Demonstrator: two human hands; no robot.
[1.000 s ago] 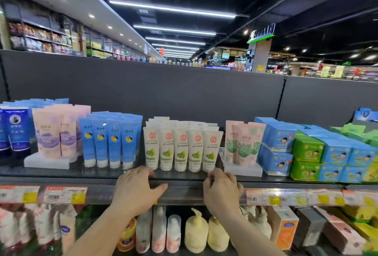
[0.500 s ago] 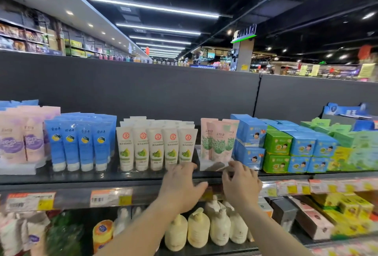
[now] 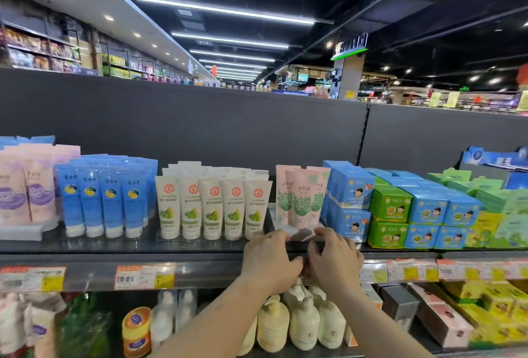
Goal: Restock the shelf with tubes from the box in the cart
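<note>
- We had both hands at the front lip of the shelf [image 3: 200, 249], side by side, below the pink tubes [image 3: 300, 200].
- Our left hand [image 3: 268, 262] curled over the edge, thumb under the lip near the price rail [image 3: 143, 276]; it held no tube.
- Our right hand [image 3: 334, 262] lay just beside it, fingers bent down onto a clear tray [image 3: 303, 233] under the pink tubes; whether it pinched the tray or only pressed it, we could not tell.
- The pink tubes stood upright, caps down, long axis vertical, directly behind and above both grips and between the white tubes [image 3: 213, 209] and the blue boxes [image 3: 350, 189].
- The right hand was nearer them, we judged; the left sat closer to the white tubes.
- The cart and its box were out of view, so the stock to be added lay somewhere behind us.
</note>
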